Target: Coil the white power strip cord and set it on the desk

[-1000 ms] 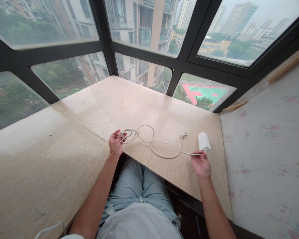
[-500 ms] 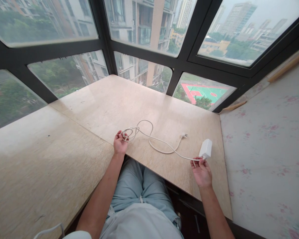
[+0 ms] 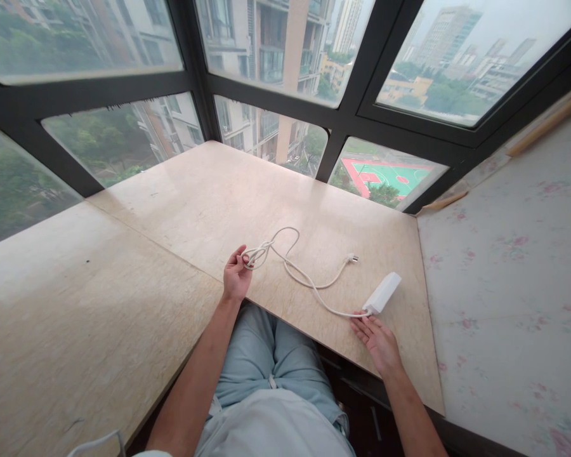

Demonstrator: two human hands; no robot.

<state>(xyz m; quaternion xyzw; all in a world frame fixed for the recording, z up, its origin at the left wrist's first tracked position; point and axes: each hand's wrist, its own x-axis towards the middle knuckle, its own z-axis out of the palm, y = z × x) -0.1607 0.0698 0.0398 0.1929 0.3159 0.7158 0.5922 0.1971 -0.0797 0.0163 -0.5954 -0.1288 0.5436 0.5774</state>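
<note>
My left hand (image 3: 236,276) is closed on the looped part of a white power cord (image 3: 318,292), above the counter's front edge. The cord runs right in loose curves, and its plug (image 3: 351,258) lies on the counter. At its other end is a white power strip (image 3: 383,292), resting at a slant near the right side. Just below the strip, my right hand (image 3: 378,343) has its fingers stretched out. Their tips touch the cord where it enters the strip.
The pale stone-patterned counter (image 3: 137,285) has a seam running across it. Dark window frames (image 3: 330,155) border its far side. A wall with floral paper (image 3: 499,298) stands at the right. A white curved item (image 3: 95,441) shows at the bottom left.
The power strip has come down and tilted over to the right, nearer the front. My right hand has moved left and its fingers have loosened. My left hand has shifted slightly right with the loops.
</note>
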